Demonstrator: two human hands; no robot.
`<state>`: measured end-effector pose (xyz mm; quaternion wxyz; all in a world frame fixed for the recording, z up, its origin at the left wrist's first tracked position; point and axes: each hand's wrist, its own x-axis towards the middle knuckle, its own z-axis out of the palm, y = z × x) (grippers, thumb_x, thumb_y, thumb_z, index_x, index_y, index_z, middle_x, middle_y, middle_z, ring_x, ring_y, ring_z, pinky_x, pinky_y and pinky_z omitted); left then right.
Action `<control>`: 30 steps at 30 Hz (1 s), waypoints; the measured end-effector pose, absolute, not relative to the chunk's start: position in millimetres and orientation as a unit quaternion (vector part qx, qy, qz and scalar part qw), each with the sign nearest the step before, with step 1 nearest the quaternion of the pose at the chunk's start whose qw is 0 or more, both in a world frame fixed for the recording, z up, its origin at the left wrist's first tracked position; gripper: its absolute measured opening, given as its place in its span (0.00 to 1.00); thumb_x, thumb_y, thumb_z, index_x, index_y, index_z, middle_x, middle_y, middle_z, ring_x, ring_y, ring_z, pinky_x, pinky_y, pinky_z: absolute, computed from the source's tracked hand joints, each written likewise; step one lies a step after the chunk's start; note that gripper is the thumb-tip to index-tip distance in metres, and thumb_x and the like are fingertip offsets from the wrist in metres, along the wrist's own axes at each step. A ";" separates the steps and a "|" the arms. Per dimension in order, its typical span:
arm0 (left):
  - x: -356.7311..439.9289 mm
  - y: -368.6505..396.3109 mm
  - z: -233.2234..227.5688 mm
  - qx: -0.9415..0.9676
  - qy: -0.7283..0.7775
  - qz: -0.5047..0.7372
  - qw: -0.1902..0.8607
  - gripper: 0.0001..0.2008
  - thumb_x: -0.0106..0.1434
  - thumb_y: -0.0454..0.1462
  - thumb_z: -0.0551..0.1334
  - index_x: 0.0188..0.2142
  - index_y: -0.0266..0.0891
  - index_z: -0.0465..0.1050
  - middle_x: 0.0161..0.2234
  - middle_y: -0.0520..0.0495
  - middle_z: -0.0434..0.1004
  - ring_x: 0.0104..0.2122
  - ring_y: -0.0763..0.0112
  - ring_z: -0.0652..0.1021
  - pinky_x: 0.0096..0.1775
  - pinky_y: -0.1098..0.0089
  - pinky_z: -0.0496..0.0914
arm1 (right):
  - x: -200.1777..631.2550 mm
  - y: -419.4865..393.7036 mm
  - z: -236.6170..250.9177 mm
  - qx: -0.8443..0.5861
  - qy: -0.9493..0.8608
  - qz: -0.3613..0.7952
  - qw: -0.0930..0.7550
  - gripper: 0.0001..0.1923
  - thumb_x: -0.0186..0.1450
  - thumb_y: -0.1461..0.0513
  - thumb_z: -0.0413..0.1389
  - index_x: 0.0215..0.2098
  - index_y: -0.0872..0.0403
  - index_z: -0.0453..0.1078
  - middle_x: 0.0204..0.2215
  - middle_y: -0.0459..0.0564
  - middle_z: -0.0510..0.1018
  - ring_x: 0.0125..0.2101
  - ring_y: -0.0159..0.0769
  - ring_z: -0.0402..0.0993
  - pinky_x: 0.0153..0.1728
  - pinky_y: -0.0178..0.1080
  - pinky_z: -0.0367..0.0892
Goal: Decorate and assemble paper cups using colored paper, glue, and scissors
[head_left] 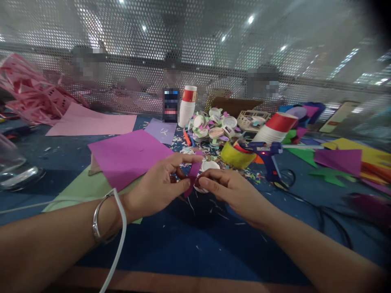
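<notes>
Right now the person's left hand and right hand meet over the dark blue table. Both hands pinch the same small purple paper strip. The left finger and thumb are closed on its left edge. The right fingertips are closed on its lower end, where it seems to touch a little white paper cup piece just behind it. I cannot tell if glue is on the strip.

I think a few things could go wrong. The strip is thin and soft, so a hard pull from both sides could tear it or bend it. If there is hot glue under it, the fingertips sit very close and could get burned or stuck. The blue hot glue gun lies just to the right, and a small red light on it looks lit, so a reaching hand could bump its tip. Its black cord runs near the right arm and could snag on it. A white cable crosses the left wrist beside the silver bangle, and it could tug the hand off its spot. Tiny paper scraps lie all around and could stick to the strip. The yellow tape roll sits near, behind the hands.
</notes>
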<state>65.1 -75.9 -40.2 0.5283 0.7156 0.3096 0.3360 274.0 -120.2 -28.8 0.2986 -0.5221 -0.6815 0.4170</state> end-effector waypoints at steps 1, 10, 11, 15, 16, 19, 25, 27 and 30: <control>65.2 -76.4 -39.5 0.715 0.305 0.337 0.532 0.27 0.63 0.33 0.63 0.62 0.42 0.68 0.38 0.48 0.77 0.32 0.72 0.76 0.33 0.70 0.74 | 274.3 -120.1 -29.2 -0.521 -0.682 0.418 0.298 0.23 0.70 0.44 0.54 0.32 0.54 0.72 0.22 0.40 0.59 0.22 0.28 0.51 0.24 0.35 0.47; 66.1 -77.8 -35.6 0.713 0.295 0.335 0.541 0.27 0.61 0.32 0.64 0.61 0.39 0.69 0.33 0.49 0.76 0.31 0.72 0.75 0.34 0.70 0.74 | 275.8 -120.0 -30.4 -0.506 -0.686 0.430 0.298 0.22 0.70 0.44 0.55 0.35 0.53 0.74 0.30 0.46 0.71 0.29 0.32 0.62 0.30 0.37 0.55; 66.1 -77.8 -35.8 0.711 0.294 0.335 0.544 0.27 0.62 0.32 0.64 0.61 0.39 0.69 0.32 0.50 0.76 0.31 0.72 0.75 0.34 0.69 0.74 | 275.9 -120.2 -30.4 -0.506 -0.685 0.430 0.299 0.21 0.70 0.44 0.55 0.36 0.53 0.74 0.30 0.46 0.71 0.29 0.32 0.62 0.30 0.37 0.56; 65.6 -78.7 -35.9 0.709 0.299 0.330 0.547 0.28 0.62 0.34 0.64 0.62 0.39 0.68 0.33 0.49 0.76 0.30 0.72 0.75 0.34 0.69 0.73 | 275.8 -121.5 -30.0 -0.508 -0.687 0.426 0.298 0.20 0.70 0.45 0.55 0.36 0.53 0.74 0.29 0.45 0.71 0.30 0.33 0.63 0.31 0.37 0.58; 65.6 -79.1 -35.6 0.709 0.301 0.329 0.546 0.28 0.62 0.33 0.64 0.62 0.39 0.68 0.33 0.49 0.77 0.30 0.72 0.75 0.34 0.69 0.73 | 275.7 -121.9 -29.9 -0.510 -0.686 0.426 0.298 0.20 0.70 0.45 0.55 0.36 0.52 0.73 0.29 0.45 0.71 0.30 0.33 0.63 0.31 0.37 0.58; 66.2 -80.2 -34.3 0.710 0.303 0.325 0.547 0.28 0.63 0.33 0.63 0.62 0.38 0.67 0.30 0.50 0.76 0.30 0.72 0.76 0.33 0.70 0.72 | 275.2 -123.1 -29.6 -0.515 -0.680 0.428 0.297 0.21 0.69 0.44 0.54 0.35 0.52 0.72 0.29 0.45 0.71 0.29 0.34 0.63 0.31 0.37 0.58; 67.1 -82.0 -30.5 0.719 0.301 0.327 0.534 0.27 0.63 0.32 0.63 0.62 0.36 0.67 0.26 0.52 0.76 0.29 0.72 0.76 0.34 0.70 0.71 | 275.0 -123.5 -28.6 -0.517 -0.683 0.423 0.296 0.21 0.69 0.44 0.55 0.35 0.52 0.73 0.29 0.46 0.71 0.30 0.34 0.63 0.31 0.37 0.58; 67.1 -82.6 -29.7 0.719 0.300 0.327 0.536 0.27 0.63 0.31 0.63 0.62 0.36 0.68 0.26 0.53 0.75 0.29 0.72 0.76 0.34 0.70 0.71 | 274.9 -123.3 -28.3 -0.520 -0.686 0.416 0.293 0.20 0.69 0.45 0.55 0.34 0.52 0.72 0.28 0.45 0.69 0.29 0.33 0.61 0.30 0.37 0.56; 67.1 -82.6 -30.3 0.714 0.292 0.330 0.543 0.28 0.62 0.31 0.63 0.62 0.35 0.68 0.27 0.52 0.75 0.29 0.72 0.75 0.33 0.71 0.71 | 274.9 -123.5 -27.8 -0.525 -0.698 0.395 0.285 0.21 0.70 0.45 0.54 0.32 0.53 0.72 0.27 0.44 0.68 0.28 0.33 0.61 0.30 0.37 0.56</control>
